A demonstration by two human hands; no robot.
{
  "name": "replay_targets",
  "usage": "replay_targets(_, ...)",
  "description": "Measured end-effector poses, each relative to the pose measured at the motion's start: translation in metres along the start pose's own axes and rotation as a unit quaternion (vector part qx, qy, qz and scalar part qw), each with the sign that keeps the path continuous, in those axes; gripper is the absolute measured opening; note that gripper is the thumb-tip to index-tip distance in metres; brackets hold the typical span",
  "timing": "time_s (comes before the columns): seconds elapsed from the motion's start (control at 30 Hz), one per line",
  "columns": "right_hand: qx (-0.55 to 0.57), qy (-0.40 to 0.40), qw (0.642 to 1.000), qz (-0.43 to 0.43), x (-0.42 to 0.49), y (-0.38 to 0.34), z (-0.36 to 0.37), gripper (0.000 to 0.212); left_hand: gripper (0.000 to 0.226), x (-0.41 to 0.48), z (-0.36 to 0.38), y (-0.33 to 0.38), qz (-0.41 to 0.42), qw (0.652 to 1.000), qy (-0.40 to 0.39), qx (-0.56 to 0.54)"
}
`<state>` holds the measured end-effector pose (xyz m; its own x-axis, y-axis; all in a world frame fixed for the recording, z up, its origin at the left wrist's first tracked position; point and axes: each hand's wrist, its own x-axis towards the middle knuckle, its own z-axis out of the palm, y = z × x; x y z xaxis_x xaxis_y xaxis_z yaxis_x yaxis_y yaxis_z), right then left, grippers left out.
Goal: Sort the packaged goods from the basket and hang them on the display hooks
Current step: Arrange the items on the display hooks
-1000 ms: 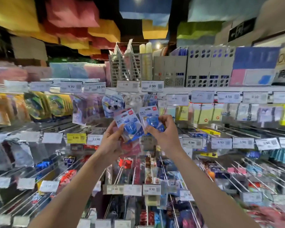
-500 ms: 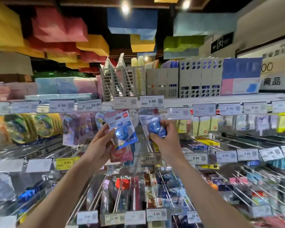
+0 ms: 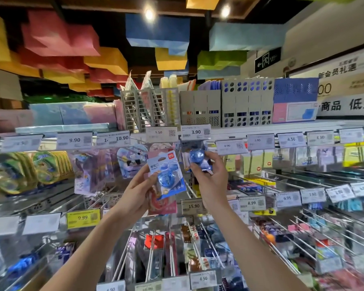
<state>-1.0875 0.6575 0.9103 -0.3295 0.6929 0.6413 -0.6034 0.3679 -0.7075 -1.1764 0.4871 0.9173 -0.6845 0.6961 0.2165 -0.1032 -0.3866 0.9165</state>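
Observation:
My left hand [image 3: 138, 193] grips a blue blister pack [image 3: 166, 175] with a round blue item in it, and a pink-red pack [image 3: 162, 203] sits behind it in the same grip. My right hand [image 3: 210, 175] pinches a second blue blister pack [image 3: 198, 157] and holds it up just under the 3.90 price tag [image 3: 195, 132], at the top row of hooks. The top of that pack is hidden behind the tag, so I cannot tell if it is on the hook. No basket is in view.
Rows of metal display hooks [image 3: 282, 234] with price tags stick out toward me on all sides, many carrying packaged stationery. Grey file holders [image 3: 225, 108] stand on the top shelf. A 15.90 tag [image 3: 192, 206] sits just below my hands.
Both hands have risen toward the top hook row. The right hand has carried its blue pack up under the 3.90 tag; the left still holds its packs.

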Motion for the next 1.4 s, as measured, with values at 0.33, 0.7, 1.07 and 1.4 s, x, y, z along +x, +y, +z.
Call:
replay_targets(0.33,-0.11,0.005,0.993,0.042,0.019,0.016,0.009,0.034,0.033,0.004,0.001,-0.007,0.005,1.0,-0.014,-0.006)
replay_targets(0.7,-0.162,-0.151,0.972,0.076,-0.022,0.0,0.007,0.04,0.042,0.003,-0.005,-0.009,0.059,0.994,-0.012,0.092)
replay_targets(1.07,0.056,-0.219,0.967,0.119,-0.017,-0.029,-0.011,0.016,0.036,-0.001,0.014,-0.005,0.084,0.992,-0.051,0.074)
replay_targets(1.4,0.027,-0.165,0.98,0.105,0.01,-0.015,-0.011,0.018,0.039,0.006,0.012,-0.014,0.081,0.993,0.018,0.09)
